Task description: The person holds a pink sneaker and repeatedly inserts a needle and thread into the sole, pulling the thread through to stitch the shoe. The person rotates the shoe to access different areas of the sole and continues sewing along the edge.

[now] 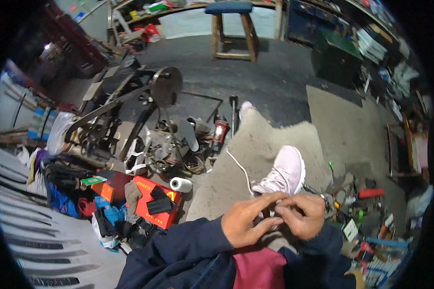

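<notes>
A pale pink sneaker (285, 169) with a white sole lies on the beige cloth (217, 190), its toe pointing away from me. From its laced front a loose pale shoelace (240, 166) trails off to the left. My left hand (250, 219) and my right hand (304, 215) meet just behind the sneaker's opening, fingertips bent and pinched together. What lies between the fingers is too small to make out. Farther off, the end of another pale pink shoe (246, 107) shows at the cloth's far edge.
A hand-cranked machine with a wheel (167, 86) stands at left, near a red-handled tool (220, 131). Closer are a red box (154, 212), a white thread spool (181, 185) and heaped cloth. A stool (230, 29) stands far off. Small tools and scraps (366, 212) crowd the right.
</notes>
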The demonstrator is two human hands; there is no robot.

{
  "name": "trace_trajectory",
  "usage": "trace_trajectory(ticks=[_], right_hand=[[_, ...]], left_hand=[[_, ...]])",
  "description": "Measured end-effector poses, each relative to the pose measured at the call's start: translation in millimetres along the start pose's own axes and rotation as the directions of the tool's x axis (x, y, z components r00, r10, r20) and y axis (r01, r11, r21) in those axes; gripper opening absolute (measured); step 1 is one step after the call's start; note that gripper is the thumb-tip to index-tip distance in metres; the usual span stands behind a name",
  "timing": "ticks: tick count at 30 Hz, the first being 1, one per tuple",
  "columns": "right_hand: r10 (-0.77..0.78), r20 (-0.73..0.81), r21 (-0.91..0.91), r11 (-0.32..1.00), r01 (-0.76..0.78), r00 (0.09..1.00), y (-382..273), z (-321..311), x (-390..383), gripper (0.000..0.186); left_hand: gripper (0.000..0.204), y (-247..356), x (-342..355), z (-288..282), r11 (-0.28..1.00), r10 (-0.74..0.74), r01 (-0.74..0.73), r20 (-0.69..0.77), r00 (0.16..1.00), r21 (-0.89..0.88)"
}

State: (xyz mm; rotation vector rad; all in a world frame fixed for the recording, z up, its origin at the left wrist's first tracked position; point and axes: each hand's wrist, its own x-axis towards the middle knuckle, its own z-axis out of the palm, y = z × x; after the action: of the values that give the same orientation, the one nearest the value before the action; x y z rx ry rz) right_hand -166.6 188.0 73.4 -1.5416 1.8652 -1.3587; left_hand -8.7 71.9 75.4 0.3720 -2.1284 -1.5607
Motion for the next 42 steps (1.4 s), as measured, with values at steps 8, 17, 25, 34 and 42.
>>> trace_trajectory(ticks=[8, 17, 25, 34, 42], right_hand=[[0.286, -0.044, 0.064, 0.957, -0.283, 0.957, 10.0, -2.0, -21.4, 0.011], [0.276, 0.07, 0.245, 0.927, -0.285, 0.959, 31.4, 11.8, -32.8, 0.014], [0.167, -0.474, -0.268, 0.908, -0.322, 0.865, 125.0, -74.0, -80.6, 0.023], [0.157, -0.413, -0.292, 0.91, -0.293, 0.897, 111.7, -52.9, -66.1, 0.033], [0.106, -0.161, -0.373, 0.914, -0.16, 0.981, 89.2, -41.5, -33.7, 0.022]], left_hand=[[0.01, -29.0, -17.7, -24.6, 0.974, -0.206, 0.211, 0.071, 0.976, -0.086], [0.022, -37.2, -21.7, -2.7, 0.428, -0.051, 0.302, 0.31, 0.949, -0.852], [0.021, -56.9, -22.7, -91.3, 0.557, -0.239, -0.391, -0.593, 0.769, -0.732], [0.018, -33.7, -41.3, -1.0, 0.898, -0.294, 0.259, -0.047, 0.955, -0.355], [0.04, -51.9, -24.0, 9.7, 0.904, -0.389, 0.419, 0.241, 0.889, -0.087]])
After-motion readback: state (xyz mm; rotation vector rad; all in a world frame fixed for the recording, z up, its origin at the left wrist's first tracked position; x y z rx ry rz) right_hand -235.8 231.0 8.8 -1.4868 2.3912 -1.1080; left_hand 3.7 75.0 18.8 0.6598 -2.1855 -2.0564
